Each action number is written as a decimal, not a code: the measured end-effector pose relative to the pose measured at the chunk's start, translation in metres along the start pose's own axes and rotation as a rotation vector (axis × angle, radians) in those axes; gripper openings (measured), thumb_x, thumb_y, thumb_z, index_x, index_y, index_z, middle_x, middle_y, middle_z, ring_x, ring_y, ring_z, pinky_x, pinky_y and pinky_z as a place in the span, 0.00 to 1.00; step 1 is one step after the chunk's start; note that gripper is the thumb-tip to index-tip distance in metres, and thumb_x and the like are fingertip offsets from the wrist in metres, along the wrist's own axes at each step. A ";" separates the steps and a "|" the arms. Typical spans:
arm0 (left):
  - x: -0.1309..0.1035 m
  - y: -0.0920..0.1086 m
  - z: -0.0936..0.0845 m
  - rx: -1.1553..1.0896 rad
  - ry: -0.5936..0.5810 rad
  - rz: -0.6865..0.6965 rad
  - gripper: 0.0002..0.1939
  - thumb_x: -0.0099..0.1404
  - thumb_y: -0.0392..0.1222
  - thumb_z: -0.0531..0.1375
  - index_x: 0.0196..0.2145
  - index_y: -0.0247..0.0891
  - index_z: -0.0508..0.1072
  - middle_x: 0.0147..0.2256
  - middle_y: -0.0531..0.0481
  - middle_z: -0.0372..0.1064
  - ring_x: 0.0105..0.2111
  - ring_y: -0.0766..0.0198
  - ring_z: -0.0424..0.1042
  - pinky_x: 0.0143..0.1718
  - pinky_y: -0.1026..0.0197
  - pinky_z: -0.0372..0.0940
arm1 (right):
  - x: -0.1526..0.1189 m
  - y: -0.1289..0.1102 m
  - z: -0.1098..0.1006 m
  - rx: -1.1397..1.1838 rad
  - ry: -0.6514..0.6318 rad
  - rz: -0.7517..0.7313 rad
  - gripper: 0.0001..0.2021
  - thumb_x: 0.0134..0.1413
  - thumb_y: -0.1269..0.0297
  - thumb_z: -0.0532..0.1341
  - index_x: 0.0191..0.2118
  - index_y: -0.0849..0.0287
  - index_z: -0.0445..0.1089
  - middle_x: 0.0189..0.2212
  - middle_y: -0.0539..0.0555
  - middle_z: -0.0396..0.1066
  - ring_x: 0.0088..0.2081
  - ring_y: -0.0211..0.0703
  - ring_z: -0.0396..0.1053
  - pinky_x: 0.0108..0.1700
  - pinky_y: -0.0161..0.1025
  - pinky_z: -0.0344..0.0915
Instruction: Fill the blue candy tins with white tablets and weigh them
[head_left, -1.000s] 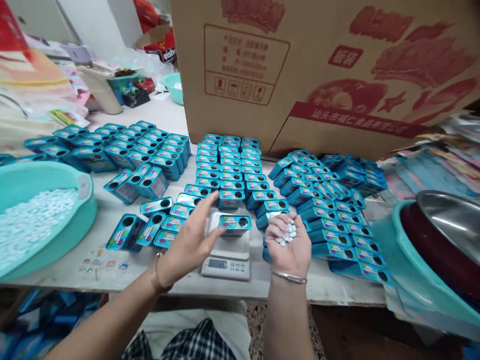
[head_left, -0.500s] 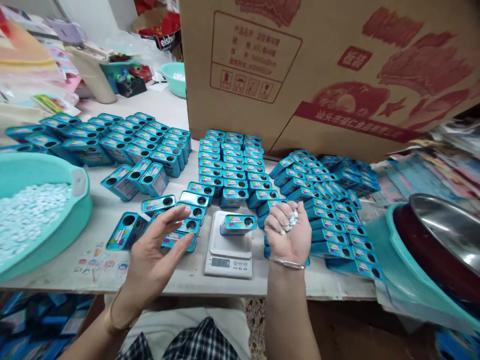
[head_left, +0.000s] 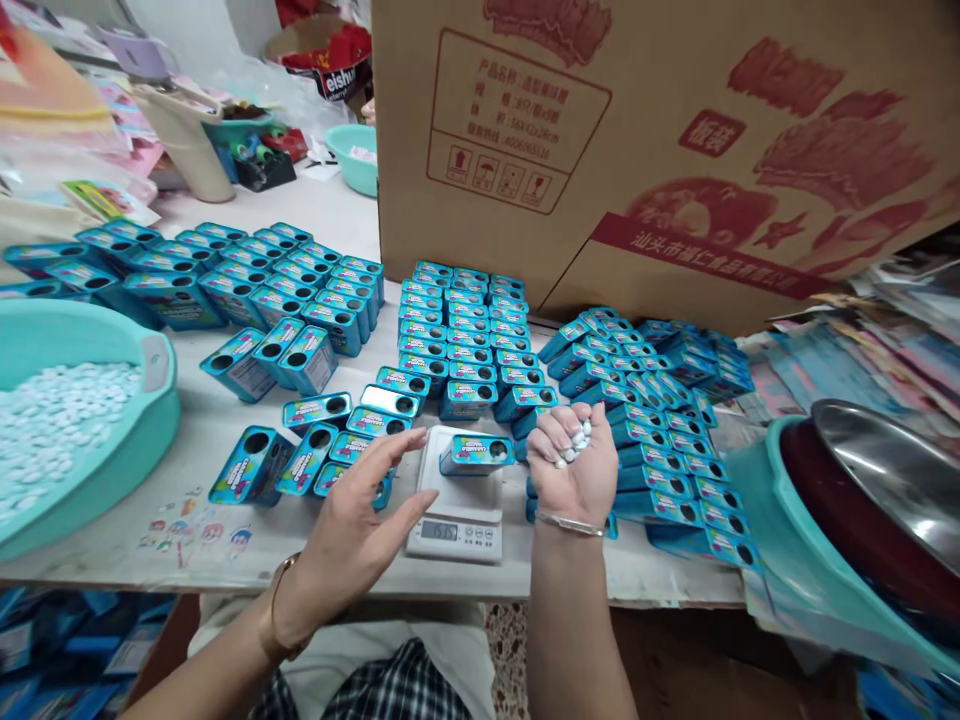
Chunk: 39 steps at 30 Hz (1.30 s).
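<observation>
Weighing step: small blue tin w/ round top hole (head_left: 478, 452) on white digital scale (head_left: 456, 500). Right hand (head_left: 571, 462) cupped round white tablets (head_left: 576, 440); left hand (head_left: 358, 520) fingers spread, empty, beside scale. Next, prob: top up tin per readout.

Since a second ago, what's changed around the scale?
Left hand let go of the tin on the scale and drew back toward the body, open. Unchanged: tin on the scale, right hand cupping white tablets.
</observation>
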<state>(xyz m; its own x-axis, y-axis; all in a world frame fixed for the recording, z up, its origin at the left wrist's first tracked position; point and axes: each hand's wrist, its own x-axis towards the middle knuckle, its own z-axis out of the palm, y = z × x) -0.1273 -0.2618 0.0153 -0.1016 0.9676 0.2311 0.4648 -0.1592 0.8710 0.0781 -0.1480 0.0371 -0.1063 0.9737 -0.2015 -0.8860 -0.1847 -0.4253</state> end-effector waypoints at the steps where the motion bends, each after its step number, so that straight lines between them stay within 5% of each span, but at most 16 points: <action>1: 0.002 0.001 0.000 0.009 -0.006 0.016 0.25 0.65 0.41 0.60 0.59 0.49 0.61 0.55 0.49 0.65 0.55 0.58 0.65 0.56 0.54 0.63 | -0.001 -0.002 -0.001 0.006 0.003 -0.005 0.14 0.64 0.58 0.52 0.27 0.57 0.57 0.18 0.41 0.51 0.16 0.30 0.51 0.16 0.28 0.47; 8: 0.017 0.012 0.012 0.101 -0.056 0.141 0.27 0.65 0.39 0.60 0.60 0.44 0.58 0.56 0.46 0.62 0.57 0.58 0.61 0.59 0.53 0.59 | 0.001 0.000 0.000 -0.016 0.005 -0.023 0.13 0.63 0.58 0.54 0.28 0.57 0.57 0.18 0.41 0.51 0.17 0.30 0.51 0.17 0.28 0.49; 13: 0.044 0.033 0.033 0.234 -0.067 0.304 0.12 0.66 0.39 0.58 0.48 0.43 0.70 0.44 0.47 0.68 0.48 0.57 0.65 0.54 0.48 0.60 | 0.005 0.010 0.008 0.041 0.042 0.008 0.13 0.64 0.58 0.52 0.28 0.57 0.57 0.18 0.41 0.51 0.17 0.29 0.51 0.19 0.27 0.52; 20: 0.070 0.059 0.059 0.521 -0.133 0.403 0.07 0.67 0.42 0.56 0.40 0.44 0.74 0.36 0.52 0.69 0.45 0.55 0.64 0.61 0.33 0.38 | 0.005 0.023 0.013 0.161 0.161 0.037 0.17 0.66 0.58 0.47 0.25 0.57 0.56 0.18 0.43 0.53 0.20 0.31 0.55 0.27 0.31 0.63; 29: 0.075 0.060 0.074 0.385 -0.185 0.376 0.09 0.68 0.40 0.54 0.37 0.44 0.75 0.37 0.53 0.71 0.42 0.59 0.66 0.61 0.38 0.42 | 0.004 0.017 0.003 0.263 0.193 0.060 0.15 0.64 0.60 0.51 0.25 0.57 0.57 0.19 0.43 0.54 0.21 0.31 0.58 0.27 0.30 0.64; 35: 0.080 0.048 0.058 0.387 -0.009 0.327 0.07 0.67 0.42 0.57 0.35 0.45 0.76 0.38 0.50 0.72 0.45 0.55 0.67 0.60 0.38 0.45 | 0.001 -0.002 -0.006 0.368 0.186 0.080 0.11 0.63 0.66 0.52 0.27 0.58 0.59 0.20 0.43 0.58 0.22 0.29 0.59 0.29 0.28 0.67; 39: 0.076 0.031 0.057 0.521 -0.173 0.360 0.08 0.67 0.40 0.56 0.35 0.46 0.76 0.39 0.50 0.72 0.49 0.51 0.65 0.59 0.31 0.39 | 0.000 -0.016 -0.012 0.372 0.173 -0.011 0.10 0.60 0.68 0.56 0.26 0.58 0.58 0.20 0.43 0.58 0.21 0.29 0.59 0.28 0.27 0.67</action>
<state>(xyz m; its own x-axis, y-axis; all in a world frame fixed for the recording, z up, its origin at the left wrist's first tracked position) -0.0707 -0.1824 0.0350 0.2630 0.8961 0.3577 0.8128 -0.4055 0.4183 0.0981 -0.1467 0.0330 -0.0460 0.9327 -0.3576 -0.9928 -0.0823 -0.0869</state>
